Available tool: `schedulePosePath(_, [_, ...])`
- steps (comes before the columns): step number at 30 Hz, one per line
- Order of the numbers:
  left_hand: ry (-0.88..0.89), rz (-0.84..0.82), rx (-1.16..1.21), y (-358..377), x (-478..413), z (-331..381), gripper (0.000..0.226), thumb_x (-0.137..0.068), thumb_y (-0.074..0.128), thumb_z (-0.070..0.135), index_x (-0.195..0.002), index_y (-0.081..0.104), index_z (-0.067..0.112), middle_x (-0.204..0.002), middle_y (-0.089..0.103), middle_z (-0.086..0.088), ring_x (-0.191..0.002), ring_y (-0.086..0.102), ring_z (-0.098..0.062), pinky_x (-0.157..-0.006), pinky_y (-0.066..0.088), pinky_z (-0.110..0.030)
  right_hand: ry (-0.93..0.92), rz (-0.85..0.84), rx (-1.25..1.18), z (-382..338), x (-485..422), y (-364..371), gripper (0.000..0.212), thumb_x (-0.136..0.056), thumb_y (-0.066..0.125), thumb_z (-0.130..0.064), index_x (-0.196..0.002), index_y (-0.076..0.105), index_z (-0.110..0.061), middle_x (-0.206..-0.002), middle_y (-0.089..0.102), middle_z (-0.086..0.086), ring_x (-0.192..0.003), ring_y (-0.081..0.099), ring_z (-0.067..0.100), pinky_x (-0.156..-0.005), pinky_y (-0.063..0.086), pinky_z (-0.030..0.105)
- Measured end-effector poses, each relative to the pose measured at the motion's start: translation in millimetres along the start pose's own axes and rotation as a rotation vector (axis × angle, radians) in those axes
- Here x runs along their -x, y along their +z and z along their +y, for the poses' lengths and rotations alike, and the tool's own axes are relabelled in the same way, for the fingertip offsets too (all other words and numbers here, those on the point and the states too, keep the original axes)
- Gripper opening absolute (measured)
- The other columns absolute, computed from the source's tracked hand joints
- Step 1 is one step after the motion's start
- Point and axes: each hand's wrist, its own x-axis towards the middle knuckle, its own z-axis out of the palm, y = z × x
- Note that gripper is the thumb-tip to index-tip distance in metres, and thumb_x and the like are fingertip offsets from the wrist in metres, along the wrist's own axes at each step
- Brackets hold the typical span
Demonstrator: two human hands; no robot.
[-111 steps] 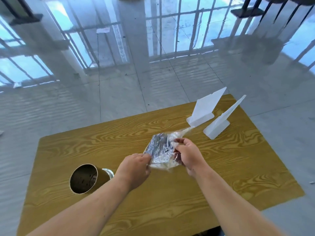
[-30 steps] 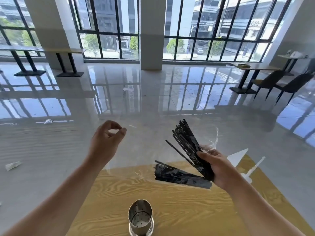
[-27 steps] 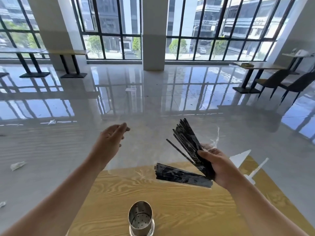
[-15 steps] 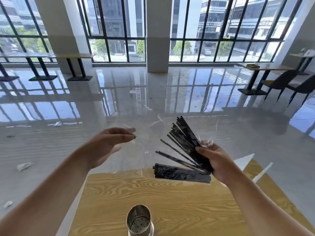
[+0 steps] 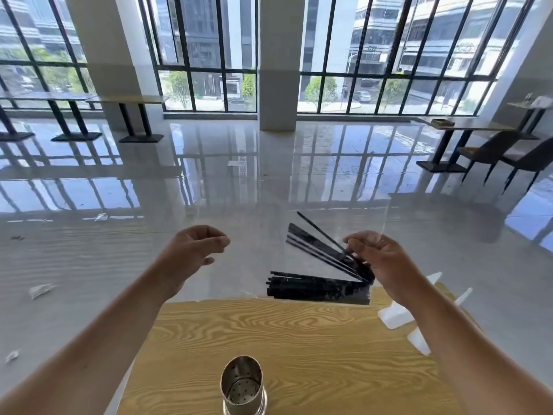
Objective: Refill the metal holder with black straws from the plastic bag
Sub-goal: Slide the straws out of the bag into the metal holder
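Changes, L to R:

- **L hand** [image 5: 191, 253]: a sec ago it was raised, well out left of the bag. Now it's lower and closer in toward R hand, but the two are still apart. Fingers loosely curled, thumb under. We see nothing in it, tho clear film would be hard to spot.
- **Metal holder** [image 5: 242, 387]: a few secs back it lay on its side, left of L hand. Now it's upright on the table [image 5: 299, 330], nearer us than both hands, betw. the forearms.
- **Black straws** [image 5: 317, 290]: fan is wider than half a sec ago. Thick lot lies level, leftward from R hand. Thinner lot angles up-left from it.
- **R hand** [image 5: 380, 265]: was wrapped round the bunch. Now the fingertips pinch the straw ends thru the bag.

What it means, in our view: bag is lifted and holder is set up to receive, but no straw has gone across yet. L hand is prob. headed for the bag mouth or the free straw ends.

Containers:

- **Holder:** mouth up, perforated floor in plain sight, no straws in it.
- **Plastic bag** [image 5: 359, 223]: clear, spreads up and left of R hand. All straws appear to be inside. We can't tell if the mouth is open.

Right of R wrist: two white stands [image 5: 398, 316] on the table, untouched.
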Motion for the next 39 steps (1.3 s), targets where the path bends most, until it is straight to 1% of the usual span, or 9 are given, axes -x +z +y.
schedulePosePath(3, [0.015,0.029,0.033,2.6,0.5,-3.4,0.012,-0.091,0.078,0.01,-0.083,0.074,0.018,-0.102,0.075,-0.004,-0.095,0.065,-0.016,-0.088,0.046,-0.039,-0.021,0.021,0.049,-3.9,-0.7,-3.3,0.012,-0.103,0.067,-0.008,-0.101,0.078,-0.012,-0.083,0.078,0.002,-0.075,0.066,0.019,-0.075,0.053,0.035])
schedulePosePath(6, [0.025,0.014,0.054,2.6,2.8,-7.2,0.019,-0.089,0.078,0.009,-0.074,0.078,0.02,-0.098,0.079,0.014,-0.097,0.069,-0.003,-0.084,0.044,-0.026,-0.04,0.047,0.084,-5.3,2.7,-7.5,0.013,-0.102,0.069,-0.01,-0.096,0.079,-0.016,-0.083,0.078,0.002,-0.075,0.068,0.017,-0.069,0.054,0.034])
schedulePosePath(11, [0.002,-0.028,0.007,3.8,6.1,-21.2,0.011,-0.09,0.077,0.009,-0.082,0.078,0.016,-0.123,0.071,0.008,-0.108,0.066,0.002,-0.086,0.043,-0.019,0.017,0.057,0.133,3.7,9.0,-12.7,0.01,-0.101,0.071,-0.01,-0.095,0.078,-0.012,-0.078,0.077,0.003,-0.068,0.069,0.017,-0.062,0.056,0.03])
schedulePosePath(16, [-0.058,-0.002,0.016,4.4,13.4,-48.8,0.004,-0.09,0.079,0.014,-0.09,0.075,0.012,-0.121,0.077,-0.001,-0.111,0.067,-0.018,-0.096,0.044,-0.039,0.054,0.012,0.208,19.4,21.4,-15.8,0.011,-0.102,0.07,-0.009,-0.095,0.078,-0.012,-0.076,0.077,0.002,-0.063,0.068,0.012,-0.055,0.055,0.022])
schedulePosePath(21, [-0.162,-0.056,0.043,9.2,32.1,-76.5,0.03,-0.058,0.086,0.041,-0.078,0.073,0.022,-0.108,0.076,-0.004,-0.104,0.066,-0.015,-0.095,0.046,-0.041,0.094,-0.008,0.241,30.9,35.0,-16.8,0.012,-0.102,0.069,-0.009,-0.094,0.078,-0.01,-0.075,0.076,0.0,-0.062,0.067,0.011,-0.056,0.053,0.023])
schedulePosePath(26, [-0.231,-0.059,0.038,11.0,44.6,-109.5,0.029,-0.054,0.085,0.047,-0.071,0.074,0.027,-0.106,0.078,-0.01,-0.102,0.067,-0.017,-0.094,0.05,-0.041,0.135,-0.046,0.327,39.1,47.2,-12.1,0.012,-0.103,0.069,-0.01,-0.095,0.078,-0.008,-0.075,0.076,0.0,-0.063,0.066,0.011,-0.062,0.051,0.027])
schedulePosePath(31, [-0.281,-0.063,0.022,9.9,53.0,-136.6,0.027,-0.064,0.083,0.047,-0.079,0.076,0.026,-0.108,0.079,-0.009,-0.103,0.068,-0.017,-0.096,0.05,-0.041,0.13,-0.1,0.412,38.8,54.1,-4.9,0.011,-0.103,0.07,-0.011,-0.094,0.076,-0.007,-0.076,0.076,0.003,-0.062,0.065,0.009,-0.058,0.052,0.018])
schedulePosePath(35, [-0.325,-0.015,-0.005,7.5,55.5,-158.7,0.04,-0.071,0.083,0.046,-0.086,0.076,0.01,-0.104,0.078,-0.005,-0.102,0.065,-0.017,-0.091,0.046,-0.037,0.131,-0.137,0.503,38.6,54.5,4.9,0.011,-0.103,0.07,-0.012,-0.095,0.076,-0.006,-0.079,0.075,0.007,-0.06,0.064,0.005,-0.058,0.05,0.015])
schedulePosePath(39, [-0.374,0.013,-0.036,4.9,58.0,-179.5,0.019,-0.088,0.082,0.033,-0.092,0.082,0.015,-0.108,0.081,0.005,-0.111,0.069,-0.012,-0.088,0.046,-0.031,0.115,-0.178,0.601,38.0,54.2,13.4,0.012,-0.102,0.073,-0.019,-0.092,0.078,-0.016,-0.081,0.078,0.004,-0.063,0.066,0.004,-0.06,0.051,0.014])
